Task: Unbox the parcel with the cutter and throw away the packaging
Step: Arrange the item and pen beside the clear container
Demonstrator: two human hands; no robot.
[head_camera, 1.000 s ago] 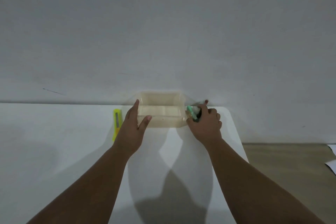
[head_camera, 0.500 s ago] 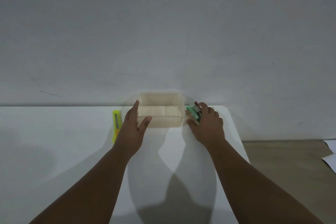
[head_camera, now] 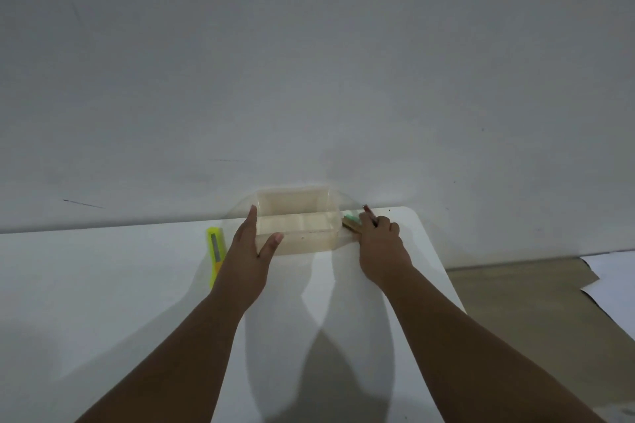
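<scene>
A pale beige open box (head_camera: 299, 223) stands at the far edge of the white table (head_camera: 103, 285), against the wall. My left hand (head_camera: 249, 252) rests against the box's left side, thumb on its front face, fingers spread. My right hand (head_camera: 379, 244) lies on the table just right of the box, fingers closed around a small green and tan item (head_camera: 351, 221) that touches the box's right side. A yellow cutter (head_camera: 215, 251) lies flat on the table to the left of my left hand, untouched.
The grey wall rises directly behind the table. The table's right edge (head_camera: 443, 268) is close to my right hand. Beyond it is a brown floor with white sheets of paper (head_camera: 611, 282) at the far right.
My right hand has lowered the green item from a raised position down to the table beside the box. My left hand and the cutter have stayed in place.
</scene>
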